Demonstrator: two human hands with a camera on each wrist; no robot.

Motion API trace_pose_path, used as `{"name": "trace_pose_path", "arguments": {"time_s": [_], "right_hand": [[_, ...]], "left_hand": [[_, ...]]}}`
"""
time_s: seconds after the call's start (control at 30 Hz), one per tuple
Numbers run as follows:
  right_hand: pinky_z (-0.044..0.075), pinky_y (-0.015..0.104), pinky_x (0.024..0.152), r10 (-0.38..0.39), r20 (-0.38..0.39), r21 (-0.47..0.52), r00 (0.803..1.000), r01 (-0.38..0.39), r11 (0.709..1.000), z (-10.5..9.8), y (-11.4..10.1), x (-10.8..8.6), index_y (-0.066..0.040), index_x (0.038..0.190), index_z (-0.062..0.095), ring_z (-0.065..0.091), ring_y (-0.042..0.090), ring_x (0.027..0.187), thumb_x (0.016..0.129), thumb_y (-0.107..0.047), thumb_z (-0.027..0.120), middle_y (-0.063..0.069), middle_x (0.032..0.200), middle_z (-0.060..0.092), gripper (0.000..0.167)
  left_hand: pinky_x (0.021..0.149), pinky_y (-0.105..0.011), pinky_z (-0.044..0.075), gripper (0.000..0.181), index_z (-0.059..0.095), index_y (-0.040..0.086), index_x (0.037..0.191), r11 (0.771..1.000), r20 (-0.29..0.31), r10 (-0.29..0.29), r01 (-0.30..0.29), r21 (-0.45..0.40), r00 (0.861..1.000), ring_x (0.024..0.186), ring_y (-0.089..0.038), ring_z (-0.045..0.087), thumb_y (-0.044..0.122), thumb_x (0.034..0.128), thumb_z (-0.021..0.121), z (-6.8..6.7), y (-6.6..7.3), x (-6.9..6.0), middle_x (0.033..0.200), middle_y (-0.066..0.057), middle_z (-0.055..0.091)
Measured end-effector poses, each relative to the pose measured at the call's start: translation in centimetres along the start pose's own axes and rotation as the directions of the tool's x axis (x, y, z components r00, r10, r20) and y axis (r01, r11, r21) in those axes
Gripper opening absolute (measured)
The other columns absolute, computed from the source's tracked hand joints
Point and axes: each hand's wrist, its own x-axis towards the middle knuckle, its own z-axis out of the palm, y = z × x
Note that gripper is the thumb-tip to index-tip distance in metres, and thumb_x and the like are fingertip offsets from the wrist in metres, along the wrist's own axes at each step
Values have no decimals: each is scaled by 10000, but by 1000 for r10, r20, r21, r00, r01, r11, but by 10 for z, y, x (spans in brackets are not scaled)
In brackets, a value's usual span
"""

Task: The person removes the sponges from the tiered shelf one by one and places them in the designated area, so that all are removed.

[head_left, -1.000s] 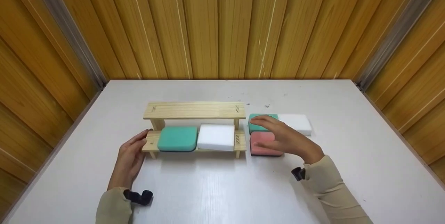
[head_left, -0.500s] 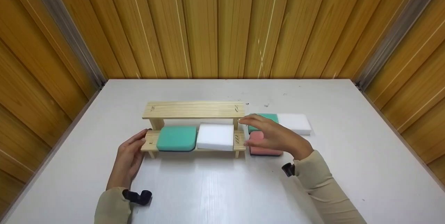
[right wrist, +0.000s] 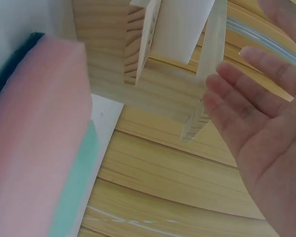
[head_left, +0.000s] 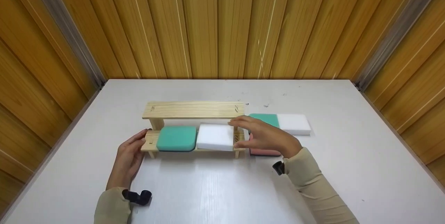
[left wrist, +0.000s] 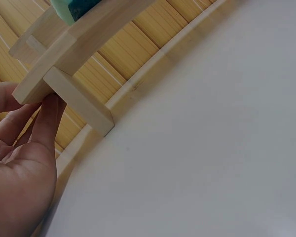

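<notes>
A two-step wooden rack (head_left: 194,110) stands on the table, bearing a green sponge (head_left: 176,138) with a dark underside and a white sponge block (head_left: 215,135) side by side on its lower step. My left hand (head_left: 129,158) pinches the left end of that step; in the left wrist view the thumb is above the board and the fingers (left wrist: 48,118) are beneath it. Over the lower step's right end is my right hand (head_left: 266,135), thumb and fingers spread around the white block's right edge. Whether it touches the block is unclear.
Right of the rack, a second green sponge (head_left: 266,119) and a second white block (head_left: 294,124) lie end to end on the white table (head_left: 208,189). A pink sponge (head_left: 266,151) lies in front, partly hidden by my right hand. Wood-patterned walls (head_left: 222,26) enclose the table.
My right hand has moved left from above the pink and green sponges to the right edge of the white block on the rack. The left hand has stayed on the rack's end.
</notes>
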Motion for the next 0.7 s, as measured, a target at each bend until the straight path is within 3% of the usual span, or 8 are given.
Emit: {"name": "trace_pose_path", "arguments": {"time_s": [0.2, 0.7], "right_hand": [[428, 428, 1109, 24, 22, 29, 999, -25, 999, 3, -7, 8, -94, 1423, 448, 461, 221, 1321, 867, -332, 705, 27, 1452, 450, 658], [387, 428, 1146, 12, 52, -43, 999, -10, 999, 14, -10, 27, -111, 1420, 463, 418, 228, 1365, 871, -390, 688, 21, 1458, 457, 656]], "left_hand": [[1078, -208, 433, 539, 319, -7, 1468, 1000, 8, 7, -7, 6, 1000, 1437, -171, 318, -32, 952, 472, 0, -1, 0, 1572, -89, 288], [1068, -205, 444, 505, 361, -6, 1446, 1000, -2, 12, -12, -2, 1000, 1434, -182, 324, -40, 953, 463, 1, -1, 0, 1567, -95, 296]]}}
